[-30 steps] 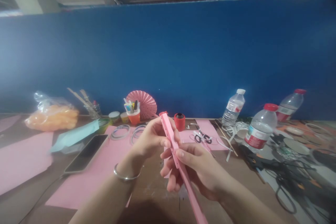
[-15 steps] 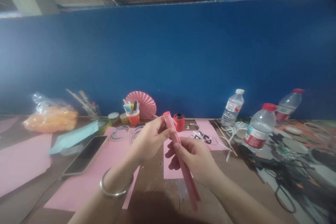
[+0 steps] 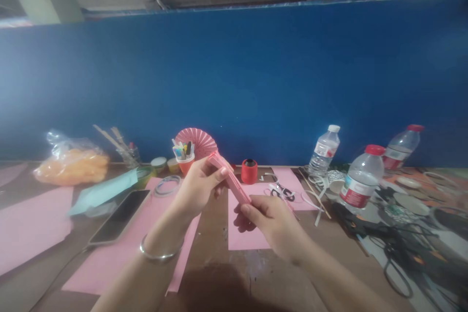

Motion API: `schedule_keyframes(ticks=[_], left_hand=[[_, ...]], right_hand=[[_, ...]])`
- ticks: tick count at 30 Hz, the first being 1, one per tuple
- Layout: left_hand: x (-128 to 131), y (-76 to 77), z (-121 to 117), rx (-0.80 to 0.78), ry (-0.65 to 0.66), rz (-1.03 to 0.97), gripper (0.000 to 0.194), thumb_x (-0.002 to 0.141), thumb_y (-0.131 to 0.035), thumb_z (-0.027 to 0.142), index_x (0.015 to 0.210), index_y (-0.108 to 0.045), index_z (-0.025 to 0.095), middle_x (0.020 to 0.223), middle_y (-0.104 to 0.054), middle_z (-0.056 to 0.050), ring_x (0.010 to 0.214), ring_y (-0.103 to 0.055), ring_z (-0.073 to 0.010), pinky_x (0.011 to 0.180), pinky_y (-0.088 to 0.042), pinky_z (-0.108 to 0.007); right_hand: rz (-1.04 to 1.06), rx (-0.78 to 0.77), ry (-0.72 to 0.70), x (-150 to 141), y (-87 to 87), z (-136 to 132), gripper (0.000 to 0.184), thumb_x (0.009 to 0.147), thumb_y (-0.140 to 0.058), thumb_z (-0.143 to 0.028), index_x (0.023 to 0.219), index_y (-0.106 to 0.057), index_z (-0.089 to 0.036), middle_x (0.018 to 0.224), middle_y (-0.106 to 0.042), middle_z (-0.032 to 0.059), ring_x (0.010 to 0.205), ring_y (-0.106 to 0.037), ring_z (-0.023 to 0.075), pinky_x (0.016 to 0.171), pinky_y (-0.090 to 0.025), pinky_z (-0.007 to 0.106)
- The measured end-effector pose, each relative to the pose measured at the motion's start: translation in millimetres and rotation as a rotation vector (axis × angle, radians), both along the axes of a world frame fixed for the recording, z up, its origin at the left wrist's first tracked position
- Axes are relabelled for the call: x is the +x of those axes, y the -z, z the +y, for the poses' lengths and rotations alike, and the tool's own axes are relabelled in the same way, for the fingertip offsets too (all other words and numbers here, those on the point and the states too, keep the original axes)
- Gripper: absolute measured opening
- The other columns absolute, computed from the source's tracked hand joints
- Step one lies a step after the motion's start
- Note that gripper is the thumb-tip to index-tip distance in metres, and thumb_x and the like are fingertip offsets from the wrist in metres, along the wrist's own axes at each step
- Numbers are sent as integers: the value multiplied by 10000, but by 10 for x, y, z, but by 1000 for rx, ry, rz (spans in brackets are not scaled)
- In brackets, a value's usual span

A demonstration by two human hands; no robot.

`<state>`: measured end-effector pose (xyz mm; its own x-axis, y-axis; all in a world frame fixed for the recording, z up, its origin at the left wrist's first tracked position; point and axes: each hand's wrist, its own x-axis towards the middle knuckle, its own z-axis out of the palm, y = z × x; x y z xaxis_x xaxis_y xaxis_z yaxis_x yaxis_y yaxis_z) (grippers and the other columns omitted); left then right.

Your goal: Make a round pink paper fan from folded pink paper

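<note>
Between my two hands, above the table, is a narrow strip of folded pink paper [image 3: 235, 181], slanting down to the right. My left hand [image 3: 199, 183] pinches its upper end, thumb on top. At the lower end, my right hand [image 3: 265, 217] grips it between thumb and fingers. Just behind stand a red spool of thread [image 3: 249, 171] and a white-and-red cup of pens [image 3: 185, 161]. A round pleated pink paper fan [image 3: 197, 140] leans against the blue wall. Pink paper sheets [image 3: 244, 234] lie on the table under and beside my hands.
At left are a phone [image 3: 120, 217], a light-blue packet [image 3: 104, 191] and a clear bag of orange stuff [image 3: 73, 163]. Scissors [image 3: 282, 192] lie at centre right. Several water bottles [image 3: 361, 178], cables [image 3: 398, 234] and scraps crowd the right side.
The long loose end of the folded strip that hung below my right hand no longer shows; the paper now spans between both hands. My left hand has shifted slightly left.
</note>
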<state>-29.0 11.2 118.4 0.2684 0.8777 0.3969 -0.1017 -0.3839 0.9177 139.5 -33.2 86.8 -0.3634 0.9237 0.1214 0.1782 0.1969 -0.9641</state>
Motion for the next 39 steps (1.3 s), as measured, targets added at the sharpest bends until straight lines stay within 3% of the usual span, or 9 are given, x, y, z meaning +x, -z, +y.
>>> schedule_keyframes(ticks=[4,10,14,20,24,28,31,36,39], left_hand=[[63,-11,-53,36,23,95,172,765,-594,291,721,-542,134,587,-545,20,434,-479,-62,407,-393,-187],[-3,-123,-129,-21,119,290,145,734,-623,263,756,-626,120,633,-586,-14,512,-539,-93,466,-444,-210],[-127,-203,-143,65,-15,301,86,696,-654,190,744,-658,119,585,-579,-6,505,-522,-86,471,-439,-202],[-48,-120,-192,175,-75,264,55,717,-633,176,731,-649,125,602,-596,-14,504,-523,-84,491,-440,-205],[57,-90,-246,164,-18,364,81,764,-575,208,783,-616,141,647,-603,-23,561,-543,-110,529,-452,-230],[88,-155,-319,402,-77,684,141,740,-608,286,826,-611,174,769,-631,-37,696,-556,-149,631,-440,-258],[96,-165,-350,585,-101,812,137,788,-556,279,861,-647,208,790,-654,-36,728,-573,-156,663,-428,-258],[45,-119,-307,700,-174,710,107,771,-583,230,832,-668,206,718,-669,-21,646,-588,-133,602,-436,-233],[-103,-132,-242,650,-261,623,93,720,-637,226,801,-671,192,702,-669,-24,623,-583,-136,575,-437,-235]], right_hand=[[-80,87,63,52,-37,3,229,817,-499,-345,829,-614,-147,744,-656,49,663,-598,143,589,-451,257],[-246,196,73,164,-19,58,305,861,-422,-347,670,-573,-164,640,-629,27,571,-555,128,529,-391,243],[-384,292,89,224,-53,86,294,855,-427,-301,607,-521,-176,611,-605,8,555,-525,120,508,-340,231],[-523,485,198,177,-180,-2,173,831,-488,-313,710,-531,-197,593,-548,-14,542,-443,122,483,-272,227],[-504,600,207,170,-130,-48,254,882,-398,-358,755,-534,-187,602,-543,-1,525,-436,119,502,-276,238],[-619,807,264,210,-41,-29,300,893,-373,-299,663,-516,-171,567,-532,18,515,-427,125,510,-246,261],[-639,885,254,219,-41,-11,290,897,-366,-276,700,-549,-168,624,-571,35,557,-460,132,530,-264,260],[-681,901,220,267,-129,20,254,903,-373,-298,891,-586,-160,719,-617,60,658,-522,159,591,-315,268],[-806,939,272,398,-185,67,260,888,-376,-265,794,-597,-164,657,-607,54,600,-508,157,548,-283,270]])
